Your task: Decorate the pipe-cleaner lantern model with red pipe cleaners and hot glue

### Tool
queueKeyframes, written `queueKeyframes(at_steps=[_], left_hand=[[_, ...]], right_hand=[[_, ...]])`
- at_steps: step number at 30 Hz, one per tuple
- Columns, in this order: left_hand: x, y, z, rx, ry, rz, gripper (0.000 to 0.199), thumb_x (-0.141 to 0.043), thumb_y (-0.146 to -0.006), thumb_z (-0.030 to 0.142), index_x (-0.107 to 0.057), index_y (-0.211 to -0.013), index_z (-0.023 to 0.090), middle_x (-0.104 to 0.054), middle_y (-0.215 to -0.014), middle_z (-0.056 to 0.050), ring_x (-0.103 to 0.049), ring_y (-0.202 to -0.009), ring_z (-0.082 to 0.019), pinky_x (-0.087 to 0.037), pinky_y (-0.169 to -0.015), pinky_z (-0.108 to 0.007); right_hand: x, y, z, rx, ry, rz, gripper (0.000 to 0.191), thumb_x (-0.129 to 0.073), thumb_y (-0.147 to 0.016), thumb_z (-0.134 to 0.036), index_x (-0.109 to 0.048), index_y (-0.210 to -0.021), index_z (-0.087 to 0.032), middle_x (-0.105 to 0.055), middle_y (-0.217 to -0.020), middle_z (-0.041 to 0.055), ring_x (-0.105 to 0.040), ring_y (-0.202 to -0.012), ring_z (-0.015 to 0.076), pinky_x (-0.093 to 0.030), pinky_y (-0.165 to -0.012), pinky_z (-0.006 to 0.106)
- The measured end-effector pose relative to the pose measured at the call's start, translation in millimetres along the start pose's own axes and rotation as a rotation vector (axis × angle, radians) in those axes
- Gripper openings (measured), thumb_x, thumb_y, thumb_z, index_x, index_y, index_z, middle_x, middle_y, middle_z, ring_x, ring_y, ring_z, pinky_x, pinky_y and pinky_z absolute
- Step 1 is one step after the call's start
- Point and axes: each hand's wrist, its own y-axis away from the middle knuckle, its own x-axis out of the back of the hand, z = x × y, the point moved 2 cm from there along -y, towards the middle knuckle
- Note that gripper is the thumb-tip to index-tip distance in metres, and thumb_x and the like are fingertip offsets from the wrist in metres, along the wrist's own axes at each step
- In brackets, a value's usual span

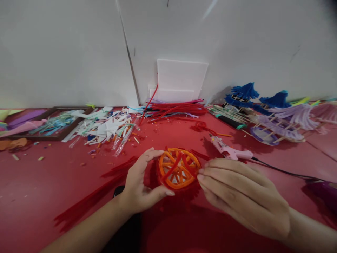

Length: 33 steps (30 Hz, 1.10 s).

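Between my hands is a round orange frame (pixel 187 183) of fuzzy pipe cleaners with crossing orange spokes. Red pipe cleaner (pixel 171 168) pieces slant across its top in an inverted V. My left hand (pixel 140 181) grips the frame's left side, with the thumb at the near edge and the fingers at the far edge. At the right rim, the fingers of my right hand (pixel 242 193) are pressed together on the end of a red piece; the thumb is mostly hidden. A pink glue gun (pixel 231 151) lies just beyond the right hand.
Loose red pipe cleaners (pixel 92 200) lie left of my forearm. Toward the wall are a red bundle (pixel 176 109), white scraps (pixel 107 126), and a brown frame (pixel 63 131). Blue and lilac tiered models (pixel 279 119) stand right. The gun's black cord (pixel 284 173) runs rightward.
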Motion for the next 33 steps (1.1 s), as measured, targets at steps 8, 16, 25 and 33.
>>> queueKeyframes(at_steps=[8, 16, 25, 33], left_hand=[[-0.6, -1.0, -0.9, 0.012, 0.013, 0.004, 0.069, -0.071, -0.07, 0.054, -0.048, -0.128, 0.024, -0.064, -0.111, -0.01, -0.064, -0.101, -0.027, -0.045, -0.1, -0.044], [-1.9, 2.4, -3.9, 0.045, 0.12, -0.015, 0.069, -0.072, -0.072, 0.048, -0.044, -0.13, 0.024, -0.057, -0.117, -0.009, -0.057, -0.109, -0.023, -0.046, -0.096, -0.033], [-2.4, -0.7, -0.6, 0.035, 0.147, -0.017, 0.067, -0.073, -0.072, 0.046, -0.044, -0.129, 0.024, -0.055, -0.116, -0.008, -0.057, -0.108, -0.021, -0.044, -0.096, -0.03], [-2.8, 1.5, -2.6, 0.052, 0.146, -0.028, 0.068, -0.072, -0.071, 0.05, -0.044, -0.128, 0.025, -0.055, -0.116, -0.008, -0.057, -0.107, -0.021, -0.045, -0.096, -0.03]], right_hand=[[-2.2, -0.4, -0.8, 0.015, 0.001, -0.008, 0.009, -0.063, -0.082, -0.011, -0.071, -0.087, -0.011, -0.073, -0.081, 0.0034, -0.067, -0.081, 0.0145, -0.059, -0.076, 0.025], [-4.5, 0.6, 3.0, -0.022, -0.135, -0.024, 0.014, -0.064, -0.079, -0.006, -0.07, -0.092, -0.01, -0.072, -0.085, 0.0059, -0.065, -0.086, 0.0165, -0.059, -0.077, 0.027], [-2.3, 0.2, 6.0, -0.04, -0.18, -0.013, 0.015, -0.06, -0.082, -0.006, -0.069, -0.091, -0.013, -0.072, -0.085, 0.0053, -0.066, -0.085, 0.0149, -0.059, -0.077, 0.027], [-4.6, 1.2, 7.3, -0.01, -0.218, -0.026, 0.014, -0.057, -0.083, -0.005, -0.069, -0.087, -0.012, -0.071, -0.086, 0.008, -0.064, -0.087, 0.0166, -0.058, -0.076, 0.029]])
